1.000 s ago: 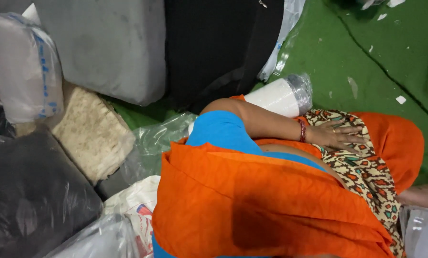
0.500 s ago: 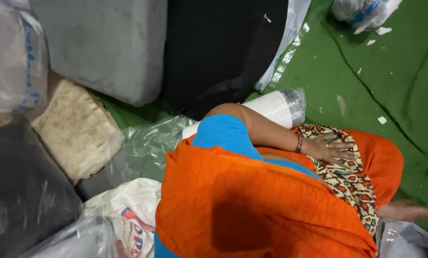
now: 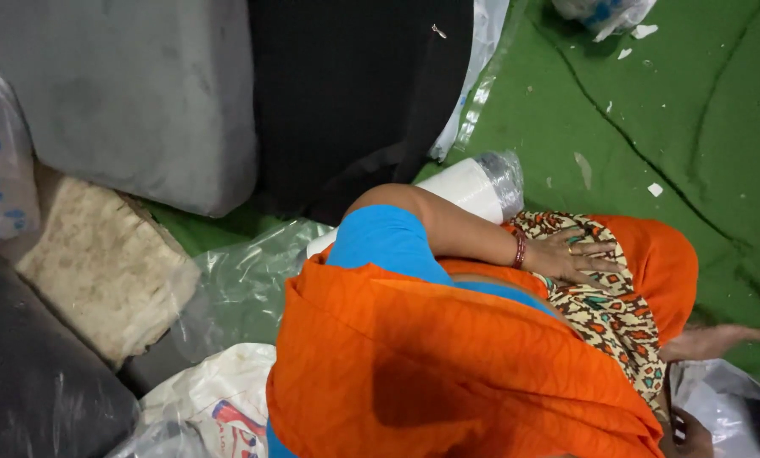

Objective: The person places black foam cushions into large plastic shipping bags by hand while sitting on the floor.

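- Presently, the left hand lies flat, palm down, fingers spread, on the patterned cloth over the knee; it grips nothing. A red bangle sits at the wrist and a ring shows on one finger.
- Low at the bottom edge, a small part of what appears to be the right hand shows beside a grey plastic bag; whether it is closed or holding anything cannot be told.
- The patterned cloth runs as a border along the orange cloth that covers the lap and knee, with a blue sleeve above it.
- Just behind the left forearm lies a white roll wrapped in clear plastic, on its side, one end towards the green floor.
- A bare foot rests on the floor beside the knee.
- Clear plastic sheet lies left of the sleeve; a white printed bag lies below it.
- Further left lie a beige cushion and a dark cushion in plastic.
- At the top stand a grey cushion and a black cushion, side by side.
- Small white scraps are scattered on the floor at upper right.
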